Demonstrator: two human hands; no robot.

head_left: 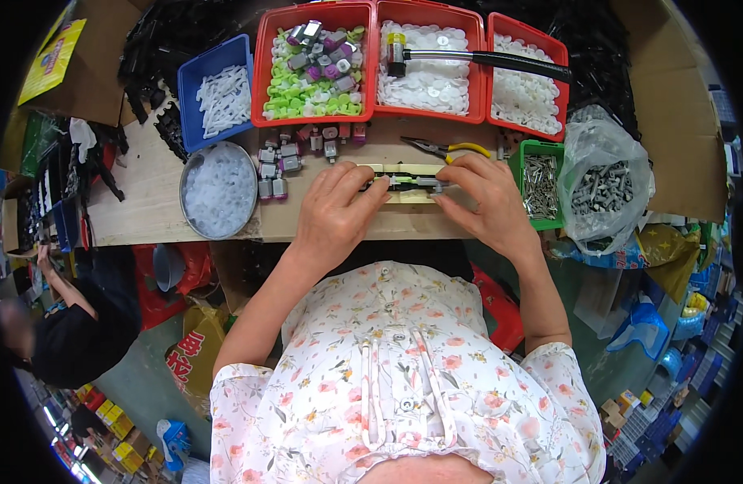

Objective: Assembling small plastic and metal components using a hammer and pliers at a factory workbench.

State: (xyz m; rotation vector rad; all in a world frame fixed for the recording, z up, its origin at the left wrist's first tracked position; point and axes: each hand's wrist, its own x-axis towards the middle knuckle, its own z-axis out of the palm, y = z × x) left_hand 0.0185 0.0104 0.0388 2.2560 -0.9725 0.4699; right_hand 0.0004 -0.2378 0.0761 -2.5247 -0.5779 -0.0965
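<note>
A narrow black plastic housing with small green and grey parts inside rests in a cream-coloured block on the bench. My left hand is closed at the left end of this housing, thumb and index finger pressing on it. At its right end, the fingers of my right hand close round the housing and a small grey piece. My fingertips hide both ends. Just beyond lie pliers with yellow-and-black handles. Small grey motors are grouped to the left of the block.
Red bins along the back hold motors, green pieces and white discs; a hammer lies across them. At left are a blue bin and a round metal bowl. A green tray and clear bag hold metal parts. Another person works at far left.
</note>
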